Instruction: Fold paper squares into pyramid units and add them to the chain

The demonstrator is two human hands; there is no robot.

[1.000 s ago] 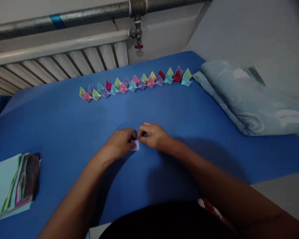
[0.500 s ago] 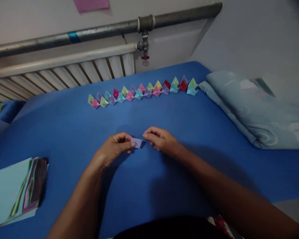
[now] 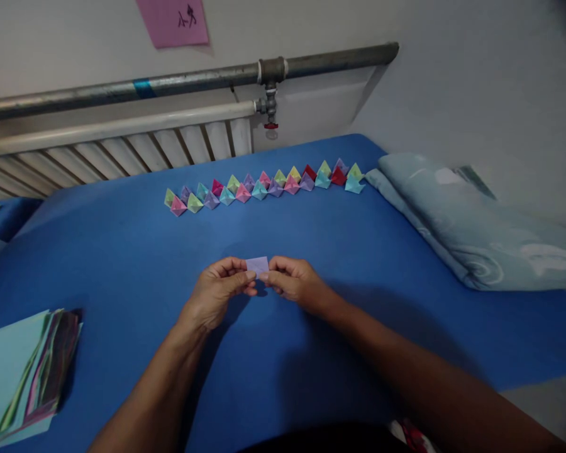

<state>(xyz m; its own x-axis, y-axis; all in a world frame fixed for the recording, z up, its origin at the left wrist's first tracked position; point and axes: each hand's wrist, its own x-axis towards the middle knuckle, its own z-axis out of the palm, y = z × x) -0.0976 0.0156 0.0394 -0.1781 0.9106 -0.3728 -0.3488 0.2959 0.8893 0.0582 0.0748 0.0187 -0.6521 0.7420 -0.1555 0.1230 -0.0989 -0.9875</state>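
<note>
A small folded piece of lilac paper (image 3: 257, 265) is held up over the blue surface, gripped from both sides. My left hand (image 3: 221, 284) pinches its left edge, thumb in front and fingers behind. On the other side, my right hand (image 3: 290, 280) pinches the lower right part between thumb and forefinger. The two thumbs almost meet at the paper's bottom edge. Beyond the hands, two rows of small folded paper boats (image 3: 259, 190) in pink, green, blue, purple, yellow and red run across the surface.
A stack of coloured paper sheets (image 3: 9, 371) lies at the lower left. A folded light-blue blanket (image 3: 457, 220) rests on the right. Along the wall are a white radiator (image 3: 117, 154), a metal pipe (image 3: 202, 80) and a pink note (image 3: 173, 22).
My right hand has closed in and taken hold of the lilac paper, which was in my left hand alone. The paper now faces me flatter. The camera view has tilted up slightly.
</note>
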